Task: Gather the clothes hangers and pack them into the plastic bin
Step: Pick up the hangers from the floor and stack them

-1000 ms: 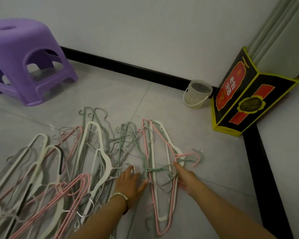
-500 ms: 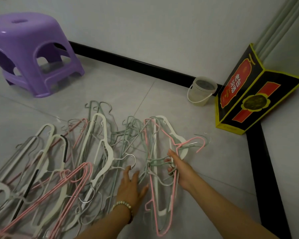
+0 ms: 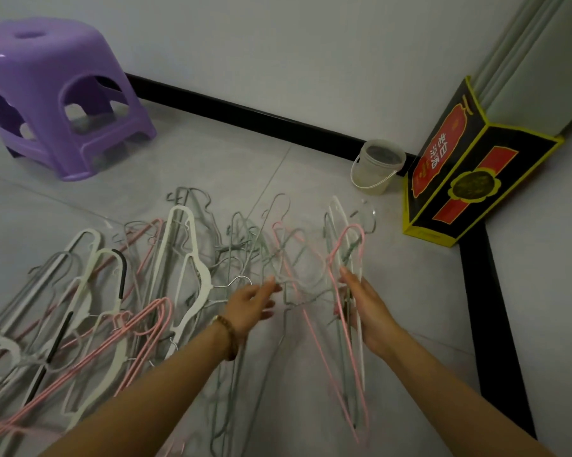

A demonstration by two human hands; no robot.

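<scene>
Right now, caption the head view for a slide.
Right hand grips a hanger bundle; open left hand reaches toward the loose hanger pile.

I see pale grey floor tiles (image 3: 218,153). A tangle of hangers (image 3: 182,258) sprawls on them from 6 round to 9 o'clock. A purple stool (image 3: 57,94) stands at 10, a small bucket (image 3: 375,168) at 1, and a black-and-yellow box (image 3: 469,179) just beside it at 2.

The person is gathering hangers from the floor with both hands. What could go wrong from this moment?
1. The right hand grips a mixed bundle of hangers at one spot only; they may fan out or slip.
2. The green wire hangers by the open left hand lie tangled together; pulling one may drag the others along.
</scene>
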